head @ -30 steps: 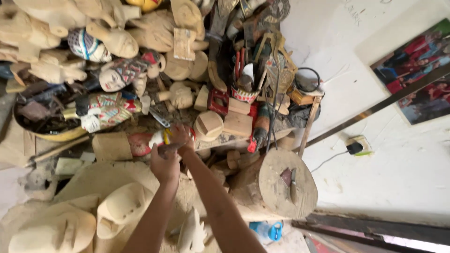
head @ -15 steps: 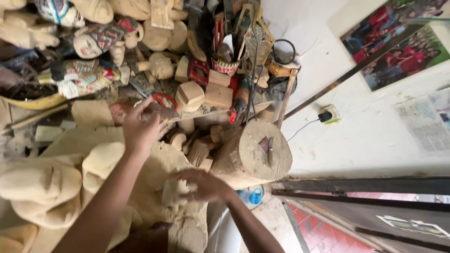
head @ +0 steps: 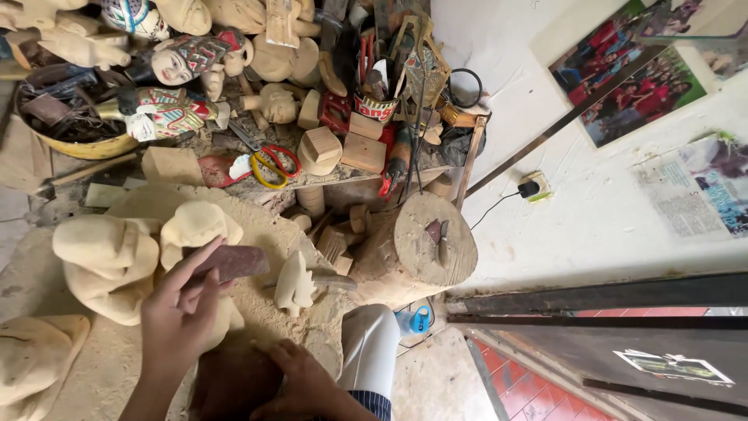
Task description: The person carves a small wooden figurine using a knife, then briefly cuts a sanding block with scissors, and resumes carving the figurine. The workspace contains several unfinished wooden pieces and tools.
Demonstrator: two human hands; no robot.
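your left hand (head: pixel 181 312) dropped from the worktop (head: pixel 312 178), grip now closed on a reddish block (head: pixel 231 262); right hand (head: pixel 300 382) rests flat, grip open, near you.

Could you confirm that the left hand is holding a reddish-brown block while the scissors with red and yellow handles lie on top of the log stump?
Not quite: in the head view the scissors lie on the cluttered workbench, not the log stump. The left hand does hold the reddish-brown block.

Two hands (head: pixel 183 312), one log stump (head: pixel 421 253), one scissors (head: pixel 269 164).
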